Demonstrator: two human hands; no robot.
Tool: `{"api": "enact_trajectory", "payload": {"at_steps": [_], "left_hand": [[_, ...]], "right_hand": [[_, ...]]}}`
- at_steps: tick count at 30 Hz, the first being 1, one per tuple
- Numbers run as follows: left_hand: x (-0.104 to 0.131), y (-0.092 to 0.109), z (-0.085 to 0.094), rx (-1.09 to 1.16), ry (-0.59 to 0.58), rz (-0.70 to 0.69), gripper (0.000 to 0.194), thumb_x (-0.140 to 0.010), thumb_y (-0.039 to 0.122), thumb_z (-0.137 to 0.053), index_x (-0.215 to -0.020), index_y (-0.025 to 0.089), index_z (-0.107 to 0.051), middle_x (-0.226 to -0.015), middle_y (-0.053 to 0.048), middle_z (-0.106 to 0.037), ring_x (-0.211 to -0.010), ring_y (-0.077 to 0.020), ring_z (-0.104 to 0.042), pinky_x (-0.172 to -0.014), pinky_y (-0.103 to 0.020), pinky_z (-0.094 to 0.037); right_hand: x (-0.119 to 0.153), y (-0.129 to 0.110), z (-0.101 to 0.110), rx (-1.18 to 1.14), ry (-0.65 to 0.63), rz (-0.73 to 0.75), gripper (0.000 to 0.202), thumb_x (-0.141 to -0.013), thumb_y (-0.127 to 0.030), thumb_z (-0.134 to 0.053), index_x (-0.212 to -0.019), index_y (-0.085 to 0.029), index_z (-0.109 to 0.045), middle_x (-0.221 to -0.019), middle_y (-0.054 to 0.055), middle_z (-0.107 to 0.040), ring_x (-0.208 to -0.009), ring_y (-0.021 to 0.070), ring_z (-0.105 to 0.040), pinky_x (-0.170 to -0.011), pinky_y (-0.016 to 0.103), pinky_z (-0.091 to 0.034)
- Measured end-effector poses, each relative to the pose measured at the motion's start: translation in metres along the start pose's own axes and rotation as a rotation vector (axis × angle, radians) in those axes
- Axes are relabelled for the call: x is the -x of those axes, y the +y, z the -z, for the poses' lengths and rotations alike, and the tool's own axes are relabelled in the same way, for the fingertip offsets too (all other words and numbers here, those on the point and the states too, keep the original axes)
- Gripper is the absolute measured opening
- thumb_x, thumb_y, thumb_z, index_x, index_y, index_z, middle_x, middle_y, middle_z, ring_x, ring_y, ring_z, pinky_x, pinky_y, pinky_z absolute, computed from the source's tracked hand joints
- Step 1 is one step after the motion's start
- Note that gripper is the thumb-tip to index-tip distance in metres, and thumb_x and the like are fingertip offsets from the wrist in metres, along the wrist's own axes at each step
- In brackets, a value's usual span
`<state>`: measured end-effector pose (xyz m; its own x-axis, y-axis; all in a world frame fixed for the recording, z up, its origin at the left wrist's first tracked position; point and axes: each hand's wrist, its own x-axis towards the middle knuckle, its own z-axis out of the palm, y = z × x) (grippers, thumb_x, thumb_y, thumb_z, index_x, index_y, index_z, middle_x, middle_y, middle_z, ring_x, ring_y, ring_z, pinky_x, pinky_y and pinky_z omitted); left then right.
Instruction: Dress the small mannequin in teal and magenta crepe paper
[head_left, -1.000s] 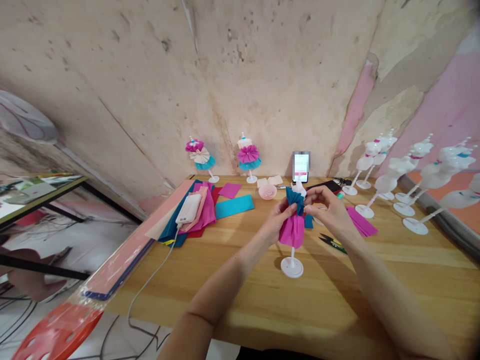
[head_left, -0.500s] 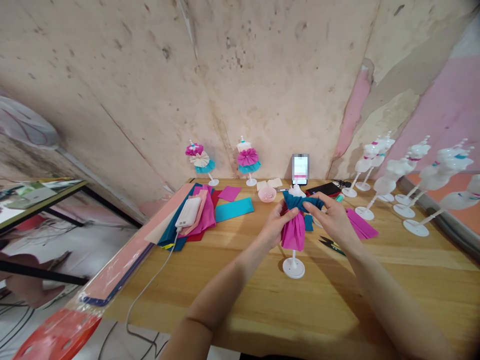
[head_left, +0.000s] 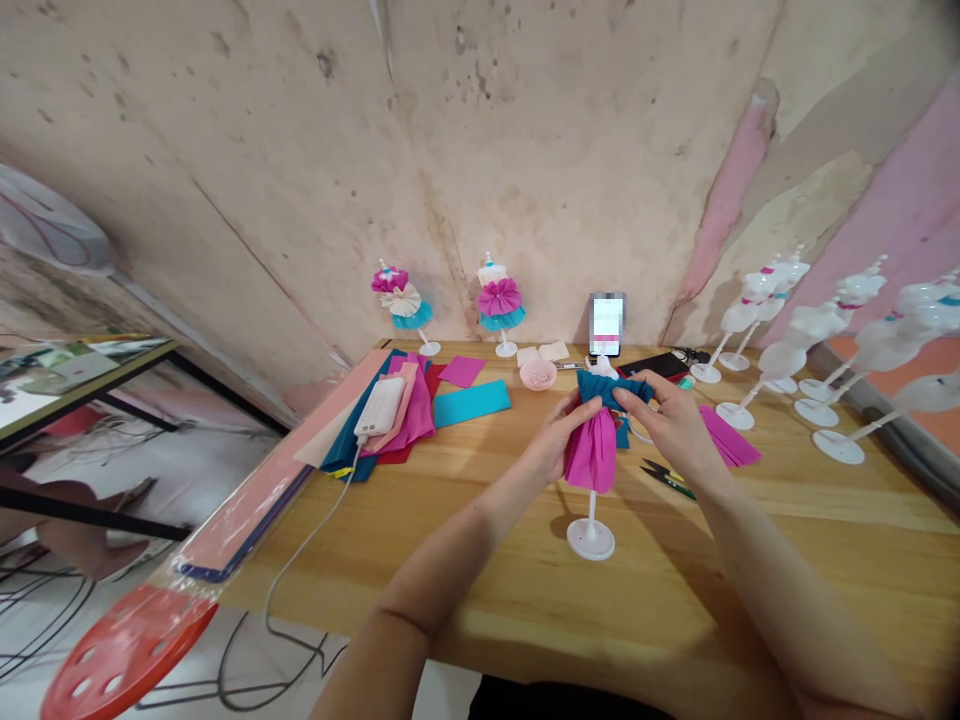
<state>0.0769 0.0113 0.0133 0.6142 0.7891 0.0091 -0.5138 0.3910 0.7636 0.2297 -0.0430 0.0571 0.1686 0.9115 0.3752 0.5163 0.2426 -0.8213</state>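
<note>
The left hand (head_left: pixel 556 438) and right hand (head_left: pixel 673 422) pinched the teal cloth (head_left: pixel 599 388); neat folds likely needed even tension above the pink skirt (head_left: pixel 592 458).

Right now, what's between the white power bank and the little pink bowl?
In the head view: magenta fabric from the pile, a turquoise strip, with a magenta piece just behind it, then bare wooden tabletop.

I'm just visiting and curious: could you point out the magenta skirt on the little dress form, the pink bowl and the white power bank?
Magenta skirt (head_left: pixel 591 455): head view, middle of its front.
Pink bowl (head_left: pixel 538 384): head view, front outer wall.
White power bank (head_left: pixel 381 404): head view, middle of its upper face.
</note>
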Motion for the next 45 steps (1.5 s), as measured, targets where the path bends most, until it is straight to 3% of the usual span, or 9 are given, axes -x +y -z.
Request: {"api": "enact_trajectory", "payload": {"at_steps": [9,18,23,27,32,36,39,42,45], "left_hand": [[-0.003,-0.002,0.002,-0.029,0.027,-0.027,0.044,-0.075,0.034,-0.075,-0.115,0.02,-0.062,-0.109,-0.006,-0.069,-0.095,-0.0189,-0.067,-0.095,-0.037,-0.049],[-0.001,-0.001,0.001,-0.026,0.016,0.02,0.043,-0.076,0.038,-0.073,-0.112,0.018,-0.063,-0.097,-0.007,-0.072,-0.091,-0.0221,-0.069,-0.089,-0.038,-0.052],[0.001,-0.002,0.0,-0.037,0.029,0.027,0.044,-0.074,0.035,-0.076,-0.112,0.019,-0.065,-0.104,-0.007,-0.071,-0.09,-0.0202,-0.069,-0.09,-0.037,-0.052],[0.004,-0.006,0.006,-0.049,-0.063,0.023,0.046,-0.072,0.033,-0.078,-0.114,0.021,-0.065,-0.113,-0.007,-0.069,-0.099,-0.0214,-0.067,-0.093,-0.037,-0.05],[0.001,-0.008,0.026,-0.064,-0.141,0.036,0.048,-0.064,0.034,-0.083,-0.108,0.02,-0.068,-0.108,-0.006,-0.07,-0.097,-0.0203,-0.065,-0.091,-0.034,-0.048],[-0.003,-0.003,0.026,-0.076,-0.108,0.013,0.048,-0.066,0.035,-0.082,-0.109,0.019,-0.067,-0.103,-0.005,-0.07,-0.093,-0.0192,-0.066,-0.091,-0.033,-0.047],[-0.004,0.0,0.017,-0.082,-0.066,-0.046,0.045,-0.072,0.035,-0.078,-0.113,0.02,-0.066,-0.106,-0.005,-0.07,-0.098,-0.0196,-0.065,-0.094,-0.033,-0.045],[-0.005,0.002,0.01,-0.093,-0.042,-0.076,0.042,-0.075,0.035,-0.075,-0.113,0.021,-0.066,-0.107,-0.004,-0.069,-0.097,-0.0189,-0.065,-0.093,-0.033,-0.045],[-0.006,0.002,0.008,-0.094,-0.028,-0.091,0.037,-0.077,0.035,-0.073,-0.111,0.021,-0.066,-0.108,-0.003,-0.069,-0.095,-0.0169,-0.064,-0.092,-0.032,-0.045]], "right_hand": [[-0.002,0.006,-0.005,-0.183,-0.001,-0.054,0.03,-0.084,-0.05,-0.062,-0.092,-0.021,-0.059,-0.079,0.0,-0.061,-0.07,0.0163,-0.055,-0.064,0.029,-0.044],[-0.004,0.01,-0.002,-0.001,0.024,0.0,0.029,-0.086,-0.049,-0.059,-0.096,-0.022,-0.059,-0.089,0.004,-0.065,-0.083,0.0207,-0.06,-0.075,0.034,-0.047],[-0.005,0.007,-0.004,0.035,0.07,0.053,0.057,-0.077,-0.048,-0.071,-0.124,-0.025,-0.05,-0.118,0.009,-0.063,-0.107,0.0262,-0.06,-0.092,0.043,-0.047],[0.0,-0.004,-0.004,-0.065,0.024,0.1,0.072,-0.076,-0.045,-0.074,-0.137,-0.028,-0.04,-0.135,0.011,-0.054,-0.119,0.0261,-0.055,-0.1,0.044,-0.045],[0.013,-0.023,-0.002,-0.007,-0.013,0.115,0.084,-0.075,-0.043,-0.076,-0.144,-0.03,-0.031,-0.13,0.01,-0.058,-0.122,0.0283,-0.053,-0.1,0.047,-0.044],[0.01,-0.021,-0.001,-0.017,0.023,0.125,0.079,-0.076,-0.044,-0.074,-0.142,-0.028,-0.034,-0.132,0.01,-0.056,-0.117,0.0266,-0.056,-0.098,0.045,-0.045],[0.004,-0.012,0.003,-0.047,0.044,0.066,0.059,-0.077,-0.047,-0.073,-0.126,-0.024,-0.049,-0.118,0.009,-0.062,-0.106,0.0246,-0.06,-0.092,0.041,-0.047],[0.0,-0.005,0.006,-0.095,-0.022,-0.023,0.038,-0.08,-0.049,-0.069,-0.104,-0.022,-0.058,-0.102,0.005,-0.064,-0.093,0.0218,-0.06,-0.079,0.034,-0.047],[-0.001,0.001,0.006,-0.179,-0.084,-0.076,0.035,-0.078,-0.05,-0.07,-0.094,-0.021,-0.06,-0.092,0.002,-0.064,-0.08,0.0179,-0.058,-0.067,0.029,-0.042]]}}
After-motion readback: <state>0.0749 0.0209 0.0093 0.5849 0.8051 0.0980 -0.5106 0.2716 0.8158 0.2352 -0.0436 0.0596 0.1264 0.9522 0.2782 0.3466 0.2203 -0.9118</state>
